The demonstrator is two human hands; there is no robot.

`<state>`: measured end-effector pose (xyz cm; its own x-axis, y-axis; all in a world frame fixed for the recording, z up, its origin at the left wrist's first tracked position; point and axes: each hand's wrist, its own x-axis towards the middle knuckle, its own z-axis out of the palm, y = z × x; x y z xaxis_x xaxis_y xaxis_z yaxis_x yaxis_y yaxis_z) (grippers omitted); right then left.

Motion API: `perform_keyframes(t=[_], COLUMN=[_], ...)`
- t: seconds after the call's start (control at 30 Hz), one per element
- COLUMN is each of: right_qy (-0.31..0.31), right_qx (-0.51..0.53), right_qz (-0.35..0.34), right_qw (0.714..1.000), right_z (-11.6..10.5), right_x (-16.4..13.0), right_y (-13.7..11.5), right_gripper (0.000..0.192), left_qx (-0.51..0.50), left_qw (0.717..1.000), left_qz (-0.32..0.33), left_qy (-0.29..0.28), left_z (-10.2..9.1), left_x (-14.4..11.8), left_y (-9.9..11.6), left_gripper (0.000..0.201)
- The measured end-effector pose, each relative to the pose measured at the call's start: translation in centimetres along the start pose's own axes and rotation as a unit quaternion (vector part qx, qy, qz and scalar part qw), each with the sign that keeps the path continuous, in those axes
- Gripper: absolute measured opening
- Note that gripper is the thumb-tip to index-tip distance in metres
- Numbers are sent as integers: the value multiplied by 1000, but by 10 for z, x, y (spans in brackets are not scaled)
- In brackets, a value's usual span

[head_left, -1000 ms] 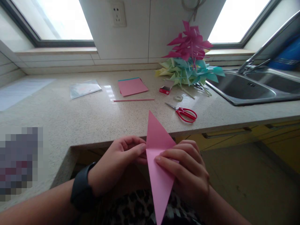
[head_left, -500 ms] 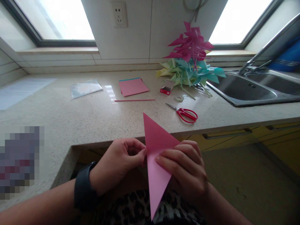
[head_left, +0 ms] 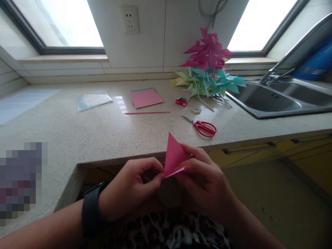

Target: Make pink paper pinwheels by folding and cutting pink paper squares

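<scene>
Between my hands, just off the counter's front edge, is a pink sheet of paper (head_left: 174, 152) folded into a triangle and bent across its middle. One half stands up in a point; the other is folded over and seen nearly edge-on. My left hand (head_left: 141, 181) pinches its left edge between thumb and forefinger. My right hand (head_left: 203, 174) grips the right side, fingers behind and over the paper, thumb below. On the counter beyond lie red-handled scissors (head_left: 204, 128), a pink stick (head_left: 147, 112) and a stack of square pink paper (head_left: 146, 97).
Several paper pinwheels (head_left: 210, 52) in pink, teal and yellow are heaped near the sink (head_left: 275, 100). A roll of tape (head_left: 196, 110) and a small red box (head_left: 181, 101) lie in front of them. A clear plastic packet (head_left: 93, 100) is at left.
The pink paper has been bent across its middle: its lower point, which hung down, has come up. My right hand has turned and now wraps the right side. My left hand keeps its pinch.
</scene>
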<state>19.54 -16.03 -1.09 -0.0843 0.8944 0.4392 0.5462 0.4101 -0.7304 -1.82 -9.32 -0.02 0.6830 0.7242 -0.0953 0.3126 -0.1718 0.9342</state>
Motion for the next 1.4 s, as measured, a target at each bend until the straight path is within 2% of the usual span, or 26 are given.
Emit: perform_keyframes(t=[0.1, 0.23, 0.37, 0.53, 0.7, 0.77, 0.97, 1.1, 1.2, 1.4], right_qy=[13, 61, 90, 138, 135, 140, 199, 217, 219, 231], right_qx=[99, 188, 270, 332, 338, 336, 386, 367, 355, 369], right_qz=[61, 154, 212, 203, 215, 219, 203, 191, 182, 180], right_qw=[993, 968, 935, 911, 906, 905, 877, 884, 890, 882], right_z=[5, 17, 27, 25, 14, 13, 19, 22, 23, 25], right_x=[1, -2, -5, -2, 0, -2, -6, -7, -7, -7], right_y=[1, 1, 1, -2, -1, 1, 8, 9, 8, 11], right_gripper=[10, 6, 15, 29, 10, 9, 2, 3, 5, 5], left_qx=[25, -35, -40, 15, 51, 53, -79, -117, -135, -167], left_qw=[1000, 999, 997, 997, 998, 998, 993, 988, 982, 972], left_qz=[17, 13, 11, 5, 10, 13, -43, -64, -71, -87], left_qy=[5, 14, 63, 74, 42, 38, 79, 77, 109, 138], left_z=[0, 2, 3, 0, -4, -4, -1, 0, -2, -4], left_x=[-1, -4, -5, -6, -4, -3, -2, -3, -4, -2], left_y=[3, 5, 2, 2, 5, 6, 5, 4, 3, 4], left_gripper=[19, 20, 17, 21, 18, 17, 19, 17, 17, 18])
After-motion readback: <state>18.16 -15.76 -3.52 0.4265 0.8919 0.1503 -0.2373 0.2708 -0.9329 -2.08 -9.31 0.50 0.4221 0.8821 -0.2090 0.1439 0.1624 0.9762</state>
